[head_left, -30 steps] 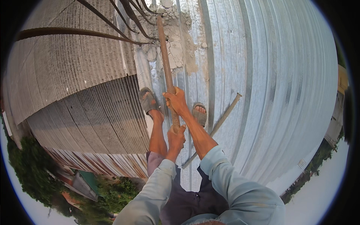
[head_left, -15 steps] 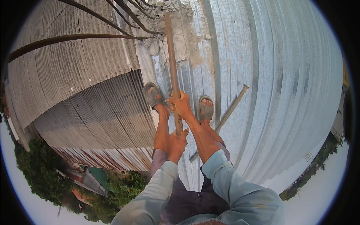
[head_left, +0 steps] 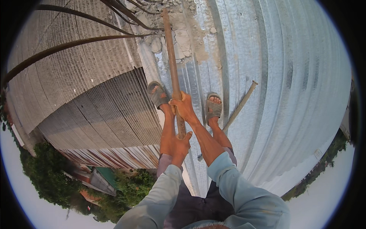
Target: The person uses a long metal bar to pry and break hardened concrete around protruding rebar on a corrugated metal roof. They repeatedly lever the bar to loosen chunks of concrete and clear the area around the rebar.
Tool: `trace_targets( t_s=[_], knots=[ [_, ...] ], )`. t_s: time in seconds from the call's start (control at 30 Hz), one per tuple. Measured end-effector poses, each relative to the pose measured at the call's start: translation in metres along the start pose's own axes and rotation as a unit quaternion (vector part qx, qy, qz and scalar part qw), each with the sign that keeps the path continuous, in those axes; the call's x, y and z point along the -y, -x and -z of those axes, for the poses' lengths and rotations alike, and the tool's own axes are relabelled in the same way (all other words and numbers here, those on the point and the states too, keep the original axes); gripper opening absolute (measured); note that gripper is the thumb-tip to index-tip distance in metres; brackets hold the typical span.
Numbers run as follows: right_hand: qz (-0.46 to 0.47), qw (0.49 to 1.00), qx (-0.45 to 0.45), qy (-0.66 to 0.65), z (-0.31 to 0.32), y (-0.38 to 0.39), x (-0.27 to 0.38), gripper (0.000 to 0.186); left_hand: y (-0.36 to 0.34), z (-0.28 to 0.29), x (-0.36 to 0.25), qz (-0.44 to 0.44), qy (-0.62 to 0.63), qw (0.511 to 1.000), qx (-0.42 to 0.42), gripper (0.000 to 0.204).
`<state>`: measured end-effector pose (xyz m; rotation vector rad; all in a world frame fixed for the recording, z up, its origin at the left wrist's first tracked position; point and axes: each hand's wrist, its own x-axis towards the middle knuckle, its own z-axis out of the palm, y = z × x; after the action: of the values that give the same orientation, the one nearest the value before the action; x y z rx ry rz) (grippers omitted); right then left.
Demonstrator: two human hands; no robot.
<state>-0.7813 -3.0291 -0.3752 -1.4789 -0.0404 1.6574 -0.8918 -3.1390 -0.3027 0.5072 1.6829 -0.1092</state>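
Over the metal roof (head_left: 282, 76), I keep the left hand (head_left: 179, 148) and, farther up, the right hand (head_left: 183, 105) clamped round the pole (head_left: 172, 65), its far end across the rubble (head_left: 183, 40) now swung left, nearer the rods (head_left: 114, 37) than before.

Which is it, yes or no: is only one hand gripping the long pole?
No, the left hand and right hand both grip the long pole.

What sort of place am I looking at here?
Probably a rooftop work site: ribbed metal roofing sheets lie underfoot, rusty rebar juts out by broken concrete near the top of the view, and treetops show below the roof edge.
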Motion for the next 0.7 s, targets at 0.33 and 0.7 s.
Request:
trace_targets(
  t_s=[0.33, 0.7],
  knots=[
    [0.005, 1.0, 0.004, 0.005, -0.004, -0.022, 0.009, 0.025, -0.013, -0.002, -0.018, -0.026, 0.078, 0.996, 0.02, 0.034],
    [0.025, 0.999, 0.022, -0.019, -0.017, -0.054, 0.02, 0.018, -0.022, 0.018, -0.056, -0.033, 0.037, 0.998, 0.039, 0.03]
  ],
)
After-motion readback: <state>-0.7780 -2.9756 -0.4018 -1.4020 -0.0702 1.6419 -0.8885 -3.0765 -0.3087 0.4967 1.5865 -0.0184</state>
